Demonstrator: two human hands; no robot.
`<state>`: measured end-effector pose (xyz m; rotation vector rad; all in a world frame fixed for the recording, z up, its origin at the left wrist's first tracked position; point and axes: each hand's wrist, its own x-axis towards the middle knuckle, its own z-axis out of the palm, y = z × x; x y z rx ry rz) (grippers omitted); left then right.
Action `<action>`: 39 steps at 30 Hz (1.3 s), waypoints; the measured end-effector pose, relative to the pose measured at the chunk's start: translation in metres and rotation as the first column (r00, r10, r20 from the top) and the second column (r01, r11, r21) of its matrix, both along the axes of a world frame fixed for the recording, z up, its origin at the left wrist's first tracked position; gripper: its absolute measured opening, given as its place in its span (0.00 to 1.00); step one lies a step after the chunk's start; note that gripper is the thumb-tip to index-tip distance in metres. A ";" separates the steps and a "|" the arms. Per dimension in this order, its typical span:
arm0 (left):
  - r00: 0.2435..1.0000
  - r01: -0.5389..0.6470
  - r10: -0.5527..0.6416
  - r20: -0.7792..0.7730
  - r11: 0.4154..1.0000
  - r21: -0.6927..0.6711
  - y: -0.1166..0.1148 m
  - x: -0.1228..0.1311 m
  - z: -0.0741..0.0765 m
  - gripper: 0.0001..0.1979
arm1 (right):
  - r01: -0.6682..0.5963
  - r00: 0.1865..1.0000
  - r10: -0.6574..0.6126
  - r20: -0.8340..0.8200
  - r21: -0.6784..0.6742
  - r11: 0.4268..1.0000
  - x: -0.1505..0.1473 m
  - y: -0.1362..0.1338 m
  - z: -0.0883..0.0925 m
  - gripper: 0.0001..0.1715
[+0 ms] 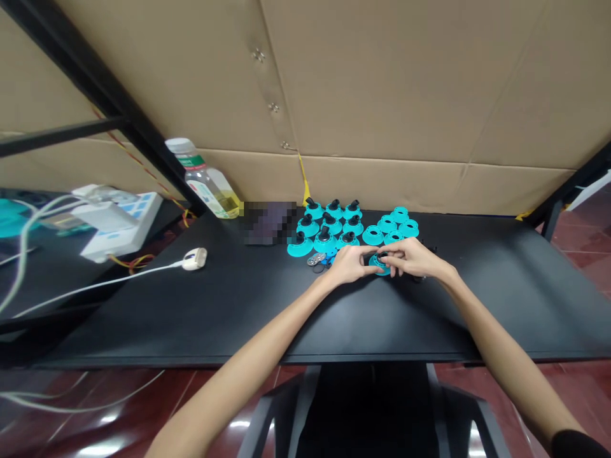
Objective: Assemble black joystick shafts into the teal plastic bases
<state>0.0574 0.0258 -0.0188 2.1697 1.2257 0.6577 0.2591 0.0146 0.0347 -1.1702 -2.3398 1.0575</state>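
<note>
Both hands meet over the black table around one teal round piece (379, 264) with a black part at its centre. My left hand (352, 263) grips its left edge between thumb and fingers. My right hand (408, 257) has its fingers closed at the black part on top. Behind my left hand stand several teal pieces with black knobs (325, 238) in rows. Several teal rings (373, 235) without knobs lie behind my right hand. A small metal piece (316, 259) lies left of my left hand. Small dark parts are partly hidden behind my right hand.
On the black table (229, 305), a bottle with yellow liquid (210, 187) leans at the back left, beside a blurred dark object (268, 222). A white plug with a cable (194, 259) lies at left, and a white power strip (119, 222) farther left. Cardboard (405, 95) lines the back.
</note>
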 end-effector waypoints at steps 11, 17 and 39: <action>0.997 -0.042 0.045 0.055 0.998 -0.043 -0.003 0.005 0.005 0.20 | -0.020 0.822 -0.299 0.484 0.549 0.836 -0.028 0.001 0.004 0.19; 0.993 -0.029 0.045 0.105 0.989 -0.146 -0.002 0.004 0.005 0.26 | 0.033 0.735 -0.382 0.560 0.534 0.845 -0.031 0.007 0.004 0.27; 0.997 -0.039 0.038 -0.065 0.999 -0.006 -0.007 0.001 -0.004 0.29 | 0.065 0.829 -0.296 0.474 0.445 0.893 -0.014 -0.008 0.007 0.18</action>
